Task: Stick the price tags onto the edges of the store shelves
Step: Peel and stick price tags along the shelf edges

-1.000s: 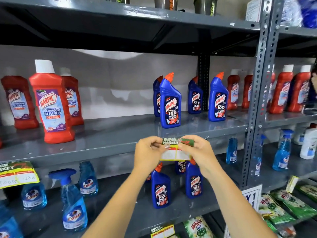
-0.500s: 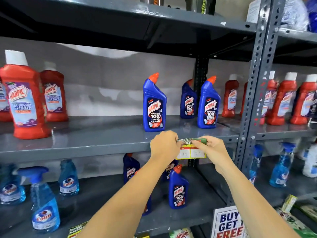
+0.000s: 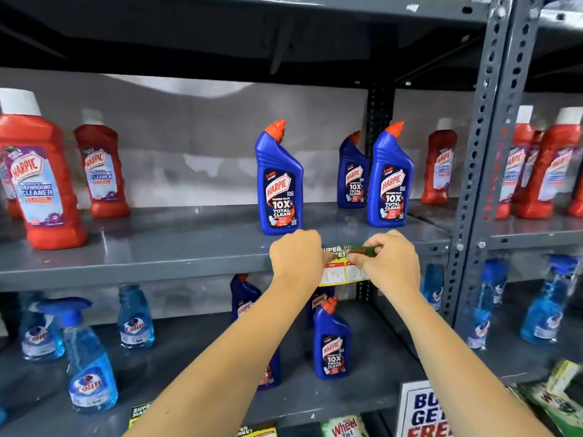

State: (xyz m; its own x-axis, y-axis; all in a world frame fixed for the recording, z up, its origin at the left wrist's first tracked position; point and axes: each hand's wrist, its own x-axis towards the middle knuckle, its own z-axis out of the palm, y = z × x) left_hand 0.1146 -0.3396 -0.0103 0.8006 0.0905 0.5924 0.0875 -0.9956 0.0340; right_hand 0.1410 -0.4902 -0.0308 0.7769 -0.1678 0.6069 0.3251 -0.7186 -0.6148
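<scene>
Head view only: both my hands are up at the front edge of the middle shelf [image 3: 126, 266]; between them sits the price tag [image 3: 342, 266], pressed against that grey edge, its green top strip level with the shelf lip and its yellow-and-white lower part hanging just below; my left hand [image 3: 295, 260] is curled closed at the tag's nine o'clock side, fingers pinching its left end; my right hand [image 3: 389, 261] is at the three o'clock side, thumb and fingers closed on the tag's upper right corner; at twelve o'clock from my left hand a blue cleaner bottle [image 3: 279, 181] stands upright on the shelf, just behind my knuckles; a second blue bottle [image 3: 389, 178] stands at twelve o'clock from my right hand; red bottles [image 3: 41, 181] stand far out at nine o'clock; at six o'clock from the tag, on the shelf below, another blue bottle [image 3: 331, 342] stands upright between my forearms; spray bottles [image 3: 86, 357] stand at eight o'clock.
</scene>
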